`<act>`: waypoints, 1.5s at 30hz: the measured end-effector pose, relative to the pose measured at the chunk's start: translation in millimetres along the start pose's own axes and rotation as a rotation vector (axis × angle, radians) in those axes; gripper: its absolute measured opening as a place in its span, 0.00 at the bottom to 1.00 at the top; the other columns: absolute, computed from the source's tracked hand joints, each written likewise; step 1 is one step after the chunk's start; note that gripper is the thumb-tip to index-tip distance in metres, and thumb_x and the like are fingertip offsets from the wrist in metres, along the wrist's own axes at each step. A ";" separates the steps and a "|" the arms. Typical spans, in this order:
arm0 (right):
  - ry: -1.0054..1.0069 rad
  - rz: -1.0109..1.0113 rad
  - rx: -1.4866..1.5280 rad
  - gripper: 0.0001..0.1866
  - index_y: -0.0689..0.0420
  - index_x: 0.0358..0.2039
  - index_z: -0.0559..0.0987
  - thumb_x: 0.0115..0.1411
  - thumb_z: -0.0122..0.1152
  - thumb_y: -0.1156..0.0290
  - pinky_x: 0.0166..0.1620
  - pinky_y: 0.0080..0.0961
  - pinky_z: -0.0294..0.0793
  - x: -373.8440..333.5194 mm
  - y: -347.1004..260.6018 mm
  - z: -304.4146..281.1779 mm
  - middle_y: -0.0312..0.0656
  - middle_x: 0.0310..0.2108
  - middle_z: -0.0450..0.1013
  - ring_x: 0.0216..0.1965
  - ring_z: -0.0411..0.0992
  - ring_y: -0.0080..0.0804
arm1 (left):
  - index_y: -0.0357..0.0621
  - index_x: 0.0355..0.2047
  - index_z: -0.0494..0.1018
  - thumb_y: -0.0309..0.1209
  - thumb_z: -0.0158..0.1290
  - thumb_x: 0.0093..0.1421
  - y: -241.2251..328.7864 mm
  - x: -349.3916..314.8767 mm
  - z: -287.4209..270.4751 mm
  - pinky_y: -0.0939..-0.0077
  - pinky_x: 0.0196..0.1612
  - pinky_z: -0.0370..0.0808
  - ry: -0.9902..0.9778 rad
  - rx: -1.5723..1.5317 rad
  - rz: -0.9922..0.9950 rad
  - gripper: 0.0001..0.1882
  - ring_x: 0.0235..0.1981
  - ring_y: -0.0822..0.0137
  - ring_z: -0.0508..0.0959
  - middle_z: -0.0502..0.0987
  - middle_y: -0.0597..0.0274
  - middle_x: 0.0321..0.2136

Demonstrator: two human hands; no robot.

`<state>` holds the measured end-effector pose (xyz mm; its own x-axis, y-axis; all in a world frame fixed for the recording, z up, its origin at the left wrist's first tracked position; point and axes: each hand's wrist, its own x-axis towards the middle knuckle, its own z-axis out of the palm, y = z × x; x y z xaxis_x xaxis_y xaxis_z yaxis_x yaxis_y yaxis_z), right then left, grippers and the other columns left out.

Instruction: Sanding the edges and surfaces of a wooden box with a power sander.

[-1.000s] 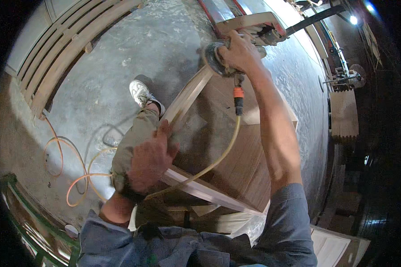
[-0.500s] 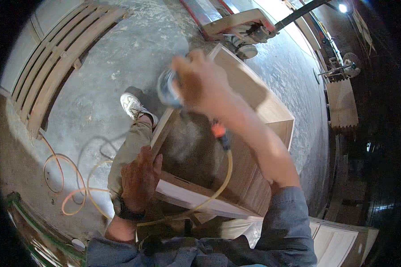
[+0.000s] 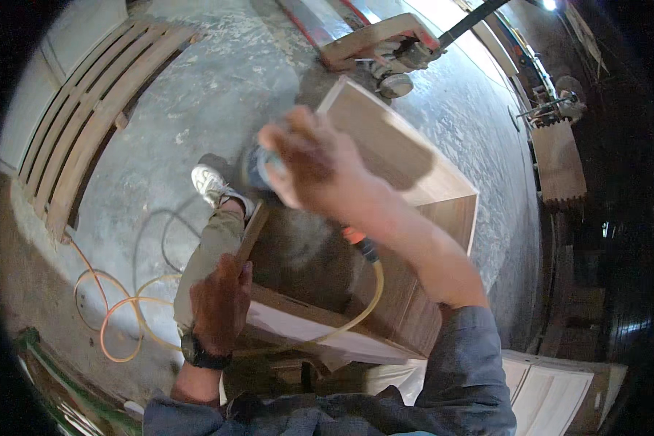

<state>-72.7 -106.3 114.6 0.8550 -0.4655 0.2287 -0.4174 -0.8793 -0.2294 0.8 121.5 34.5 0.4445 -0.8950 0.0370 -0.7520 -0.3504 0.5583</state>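
Observation:
My right hand [image 3: 309, 163] is closed round a round air sander [image 3: 260, 171], blurred by motion. The sander is over the far left part of an open wooden box [image 3: 443, 174], along its left edge. An orange fitting [image 3: 354, 235] below my right wrist joins a yellow air hose [image 3: 376, 291], which runs back across the near rim. At the box's near left corner, my left hand [image 3: 219, 301] holds the edge, thumb toward the inside; its fingertips are partly hidden. A dark watch is on that wrist. The pad's contact with the wood cannot be seen.
My left leg and white shoe [image 3: 211, 183] stand beside the box. Hose loops [image 3: 127, 312] lie on the floor at left. A slatted pallet [image 3: 98, 116] is at far left, a wheeled pallet jack [image 3: 385, 54] beyond the box. Pale wooden panels [image 3: 548, 396] sit at near right.
The sander and my right hand have shifted slightly left and nearer along the box's left edge. My left hand stays at the corner; the whole view has shifted a little.

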 end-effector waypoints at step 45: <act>0.038 0.392 -0.337 0.23 0.58 0.47 0.78 0.52 0.53 0.63 0.54 0.43 0.71 119.7 123.1 4.7 0.58 0.50 0.71 0.54 0.70 0.52 | 0.38 0.35 0.67 0.31 0.53 0.60 23.2 2.2 -5.5 0.51 0.29 0.72 -0.146 0.178 -0.212 0.10 0.29 0.38 0.77 0.75 0.41 0.22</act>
<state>-20.3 -269.8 109.3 0.6054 -0.7642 0.2224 -0.7855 -0.6188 0.0116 -13.0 112.9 52.2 0.5357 -0.8225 -0.1913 -0.7290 -0.5647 0.3869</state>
